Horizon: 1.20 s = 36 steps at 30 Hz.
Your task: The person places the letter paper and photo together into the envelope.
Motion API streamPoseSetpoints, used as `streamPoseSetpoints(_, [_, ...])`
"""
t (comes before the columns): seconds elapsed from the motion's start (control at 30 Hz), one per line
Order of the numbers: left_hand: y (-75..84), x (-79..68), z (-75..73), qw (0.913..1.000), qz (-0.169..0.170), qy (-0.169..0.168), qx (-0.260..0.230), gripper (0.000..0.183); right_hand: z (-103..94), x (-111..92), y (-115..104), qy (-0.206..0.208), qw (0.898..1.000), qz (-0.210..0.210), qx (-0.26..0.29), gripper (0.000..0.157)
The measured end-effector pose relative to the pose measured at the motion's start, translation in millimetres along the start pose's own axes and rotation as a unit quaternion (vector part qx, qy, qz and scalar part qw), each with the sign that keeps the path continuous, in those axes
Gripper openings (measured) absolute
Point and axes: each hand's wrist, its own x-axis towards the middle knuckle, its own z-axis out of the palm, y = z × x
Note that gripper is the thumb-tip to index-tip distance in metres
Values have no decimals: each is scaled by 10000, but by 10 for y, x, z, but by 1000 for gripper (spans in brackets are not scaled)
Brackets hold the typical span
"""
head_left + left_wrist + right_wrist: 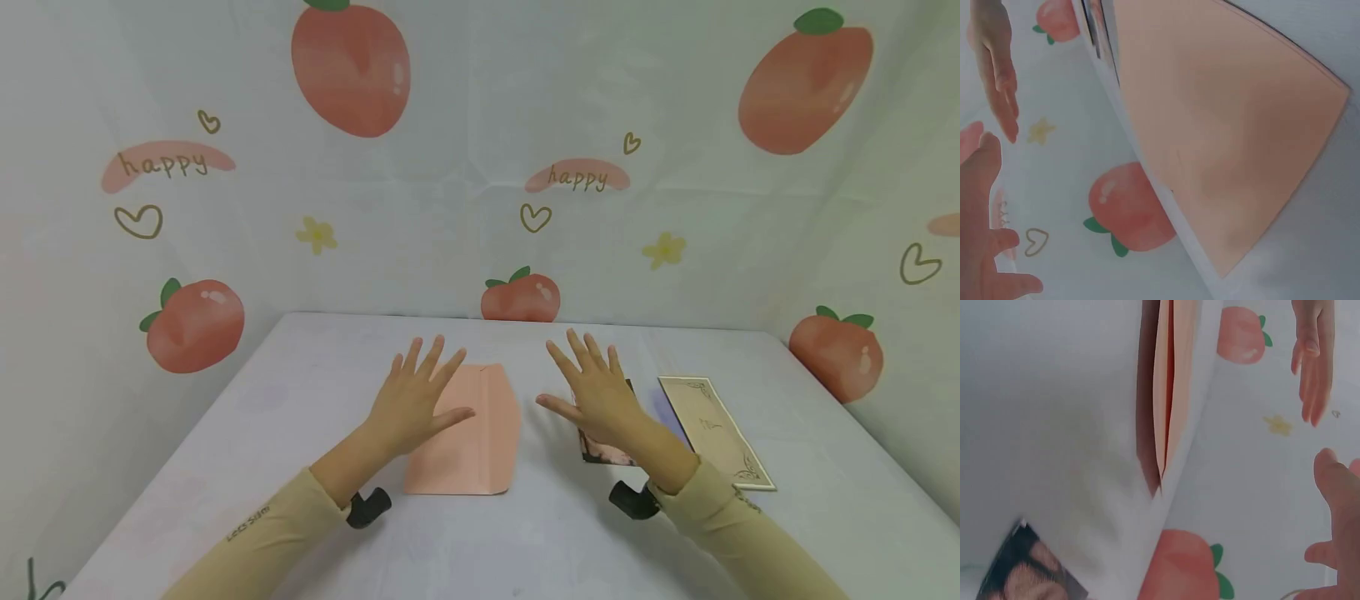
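My left hand (411,402) hovers with fingers spread over the left part of a peach-coloured envelope (461,454), whose flap side faces right. In the right wrist view the flap of the envelope (1175,394) stands slightly raised. My right hand (600,402), fingers also spread and holding nothing, is above a photo (606,452) that it partly covers. Dark edges and a pinkish picture show on the photo (1032,572) in the right wrist view. Right of that hand lies a cream card (716,433) with ornamental corners and a dark border.
A white cloth covers the table (480,550). Behind it hangs a white backdrop (450,217) printed with peaches, hearts and flowers. Dark wrist cameras sit under the left wrist (369,508) and the right wrist (633,500).
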Motion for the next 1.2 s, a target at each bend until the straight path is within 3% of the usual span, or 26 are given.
streamPoseSetpoints(0.37, [72,-24,-12,9976,182,-434,-515,69,129,8,-173,-122,9977,-439,503,69])
streamPoseSetpoints(0.63, [101,-50,27,9911,289,-960,-878,65,233,20,-295,-607,9940,-634,647,65])
streamPoseSetpoints(1.2, [105,-113,179,9804,728,-1685,-716,61,376,49,-442,-1480,9767,-1012,1183,63])
